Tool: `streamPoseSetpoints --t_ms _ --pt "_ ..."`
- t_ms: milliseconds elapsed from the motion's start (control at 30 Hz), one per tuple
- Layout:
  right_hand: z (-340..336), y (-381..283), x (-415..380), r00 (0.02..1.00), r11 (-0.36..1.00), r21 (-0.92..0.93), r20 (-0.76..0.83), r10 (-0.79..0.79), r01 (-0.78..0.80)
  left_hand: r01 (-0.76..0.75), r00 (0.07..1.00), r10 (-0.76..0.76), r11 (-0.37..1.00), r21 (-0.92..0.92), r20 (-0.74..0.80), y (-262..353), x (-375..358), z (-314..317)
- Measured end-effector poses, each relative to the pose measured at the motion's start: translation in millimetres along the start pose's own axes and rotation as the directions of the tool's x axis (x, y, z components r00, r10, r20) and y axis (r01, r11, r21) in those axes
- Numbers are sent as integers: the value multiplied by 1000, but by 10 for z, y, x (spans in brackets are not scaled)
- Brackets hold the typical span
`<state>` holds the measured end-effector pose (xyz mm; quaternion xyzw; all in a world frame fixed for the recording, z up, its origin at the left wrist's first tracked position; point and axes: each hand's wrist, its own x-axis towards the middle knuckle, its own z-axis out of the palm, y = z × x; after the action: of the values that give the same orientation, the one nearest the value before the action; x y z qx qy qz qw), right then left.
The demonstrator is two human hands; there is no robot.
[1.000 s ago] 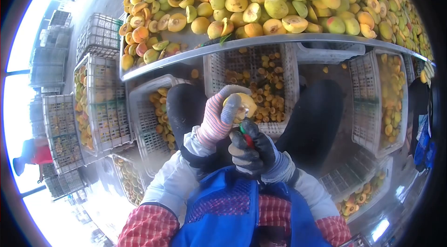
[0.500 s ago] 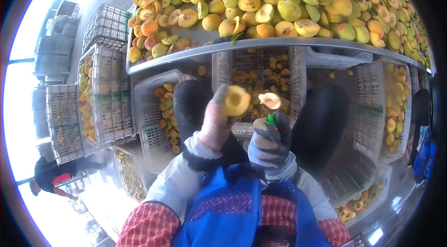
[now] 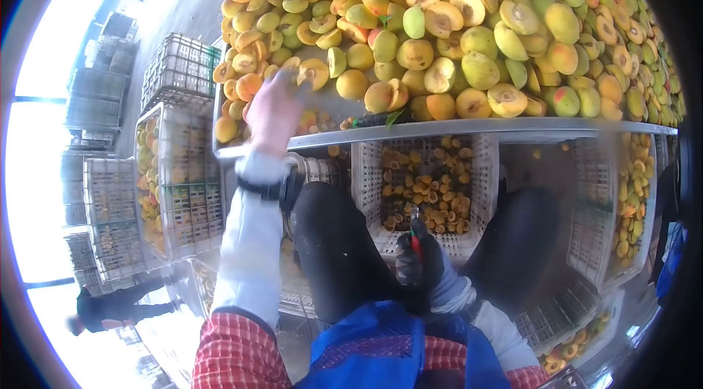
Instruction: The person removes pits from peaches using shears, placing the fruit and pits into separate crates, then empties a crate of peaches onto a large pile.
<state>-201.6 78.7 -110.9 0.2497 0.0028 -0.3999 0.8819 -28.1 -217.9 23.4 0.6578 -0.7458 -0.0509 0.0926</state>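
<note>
My left hand, in a pale glove and smeared by motion, reaches over the table's near-left edge. Its fingertips are among halved yellow peaches; whether they grip one is hidden by the blur. In front of my lap, my right hand, in a dark grey glove, is wrapped round a small hand tool with a red and green handle. The tool's metal tip points up and away from me. Beyond it, between my knees, a white plastic crate holds many hollowed peach halves.
Peaches are heaped on the metal-edged table. A dark-handled object lies by its rim. Crates of fruit stand left and right of my legs. Another person is at far left; blue clothing shows at far right.
My left hand has moved from before my chest up and left to the table; the peach half it held is gone from view. My right hand has lowered, and the half at its tool is gone.
</note>
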Motion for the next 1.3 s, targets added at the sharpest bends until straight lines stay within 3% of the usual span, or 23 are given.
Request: streamPoseSetpoints --t_ms 33,100,133,233,333,433,467,500,533,567,600,633,700,767,900,967,1033,1133,1200,1267,1300 --pt "85 8 -47 987 994 -99 -145 -66 52 14 1000 -15 998 59 16 77 237 120" --pt "239 -16 -68 925 972 -192 -328 -191 133 3 972 -69 959 282 223 163 517 329" --pt "289 -53 -61 876 955 -245 -407 -257 166 -60 959 -17 963 261 281 171 605 343" --pt "305 -91 -79 893 948 -243 -348 -285 208 -103 879 48 991 91 475 42 720 433" --pt "182 -143 -111 957 985 -130 -253 -141 111 -92 957 112 992 -86 266 242 204 210" --pt "514 51 -160 865 776 -566 -202 -460 280 -105 988 130 957 -272 77 467 -619 104" --pt "638 50 -171 932 847 -446 -68 -356 290 -178 978 207 896 -406 28 482 -855 198" --pt "776 106 -146 910 773 -551 -56 -410 314 -249 961 274 811 -529 -32 514 -1087 300" --pt "914 184 -94 885 684 -650 -38 -464 331 52 965 162 657 -753 208 691 -1300 228" --pt "989 225 -60 858 582 -739 -12 -514 338 151 963 104 559 -815 250 791 -1470 217" --pt "977 226 -50 843 575 -772 -98 -528 271 234 962 31 418 -878 272 846 -1589 262" --pt "917 238 -47 792 382 -882 -16 -610 277 303 952 -40 264 -916 303 897 -1685 283" --pt "713 244 6 693 -48 -973 195 -694 225 268 963 -101 286 -920 249 971 -1859 273" --pt "521 260 -27 615 -574 -805 530 -584 150 223 971 -152 323 -920 182 971 -2003 355" --pt "484 359 -69 637 -282 -920 392 -664 272 210 977 -119 359 -909 179 973 -2076 321" --pt "503 409 -102 695 49 -935 226 -683 352 162 986 -97 424 -891 133 985 -2120 308" --pt "577 427 -184 823 497 -796 4 -568 346 131 991 -85 461 -878 103 990 -2171 318" --pt "582 356 -269 853 514 -822 -68 -518 246 145 989 -55 431 -891 134 941 -2228 385" --pt "603 289 -346 884 563 -796 -80 -461 222 439 884 58 236 -867 464 937 -2149 175" --pt "621 336 -360 893 591 -775 -81 -442 222 721 653 250 83 -688 715 773 -1997 39" --pt "638 381 -322 888 592 -769 -72 -455 241 684 679 232 147 -715 697 749 -1967 80"
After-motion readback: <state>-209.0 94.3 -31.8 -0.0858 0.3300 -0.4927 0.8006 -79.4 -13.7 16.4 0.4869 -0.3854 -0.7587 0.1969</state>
